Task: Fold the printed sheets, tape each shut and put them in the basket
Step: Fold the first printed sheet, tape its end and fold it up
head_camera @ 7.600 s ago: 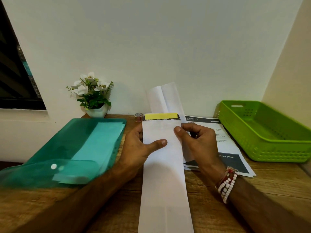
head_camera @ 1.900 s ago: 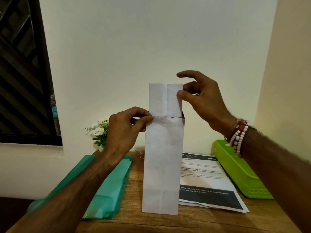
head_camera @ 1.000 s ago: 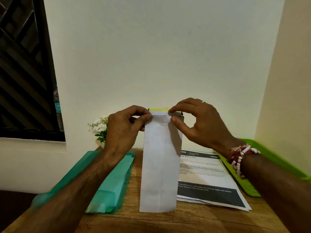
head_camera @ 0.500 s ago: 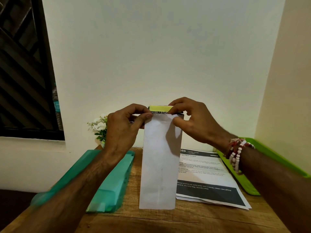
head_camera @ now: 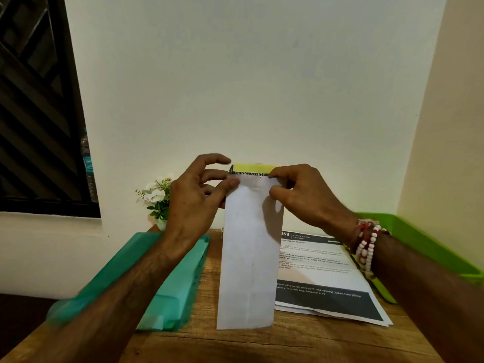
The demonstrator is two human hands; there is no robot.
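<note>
Left grip [head_camera: 196, 203] and right grip [head_camera: 306, 199] both pinch the top of the folded sheet [head_camera: 248, 258]; I see it upright on the table [head_camera: 262, 345].

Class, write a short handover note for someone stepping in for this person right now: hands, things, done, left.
Left hand and right hand: each grip pinches a top corner of the folded sheet, held upright over the table.
Flat printed sheets lie right of it; green basket beyond them.
Done: this sheet folded narrow.
Left: seal its top with tape, basket it, then the flat sheets.
</note>
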